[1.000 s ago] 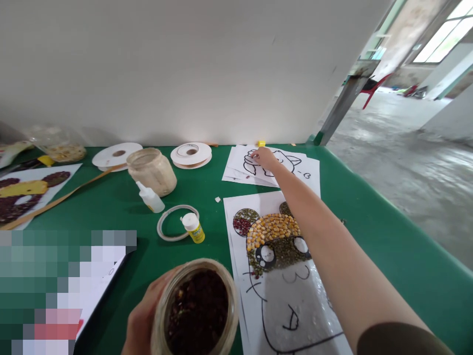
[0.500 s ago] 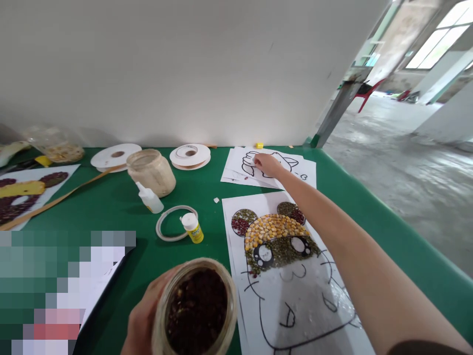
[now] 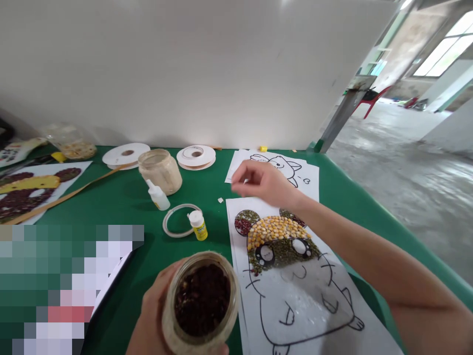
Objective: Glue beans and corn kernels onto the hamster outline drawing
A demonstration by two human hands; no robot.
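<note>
My left hand [image 3: 148, 320] grips an open jar of dark red beans [image 3: 202, 301] low in the view, above the table's near edge. My right hand [image 3: 260, 183] hovers in a pinch over the top of the hamster drawing [image 3: 295, 291], fingers pressed together on something too small to name. The hamster's head is partly filled with corn kernels, green beans and red beans. Behind the hand lies a stack of unfilled outline sheets [image 3: 291, 167].
On the green table [image 3: 111, 207] stand a pale jar [image 3: 160, 171], a small glue bottle [image 3: 158, 195], a yellow-labelled bottle [image 3: 198, 225] by a tape ring [image 3: 177, 221], and two flat reels [image 3: 195, 157]. Another seed picture [image 3: 29, 190] lies far left.
My right hand pulled back from the far outline sheets toward me and now hangs pinched above the hamster drawing. The jar stayed in my left hand.
</note>
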